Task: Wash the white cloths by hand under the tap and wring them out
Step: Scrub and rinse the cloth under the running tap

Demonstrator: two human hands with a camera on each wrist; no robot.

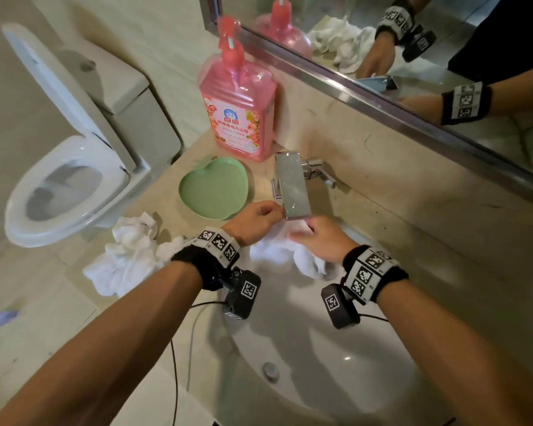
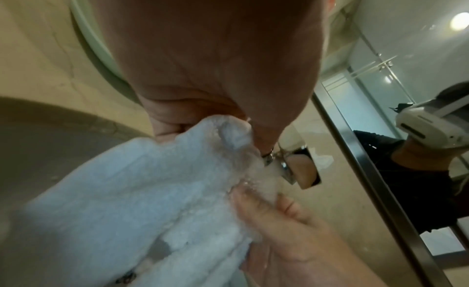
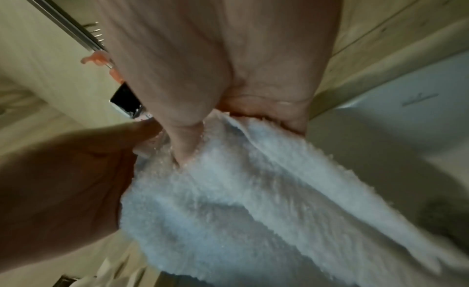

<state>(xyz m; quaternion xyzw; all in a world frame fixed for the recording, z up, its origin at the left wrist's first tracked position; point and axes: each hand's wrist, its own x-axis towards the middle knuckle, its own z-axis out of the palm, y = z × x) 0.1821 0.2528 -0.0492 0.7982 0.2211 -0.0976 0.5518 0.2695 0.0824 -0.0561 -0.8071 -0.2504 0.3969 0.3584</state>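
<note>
Both hands held one cloth (image 1: 277,252) under the tap (image 1: 293,186), over the sink (image 1: 305,348): left hand (image 1: 254,221) and right hand (image 1: 323,239) fingers pinched its upper edge. Washing looked underway, wringing not yet begun. Another cloth (image 1: 126,256) lay crumpled on the tabletop (image 1: 173,192), its state unclear.

1. The tap (image 1: 293,186) spout juts over the back of the sink (image 1: 305,348), just above both hands.
2. The basin's front half lies open around the drain (image 1: 270,371).
3. On the counter's left edge, a crumpled cloth (image 1: 126,256) lies near a green dish (image 1: 214,187).
4. A pink bottle (image 1: 239,109) stands at the back wall.
</note>
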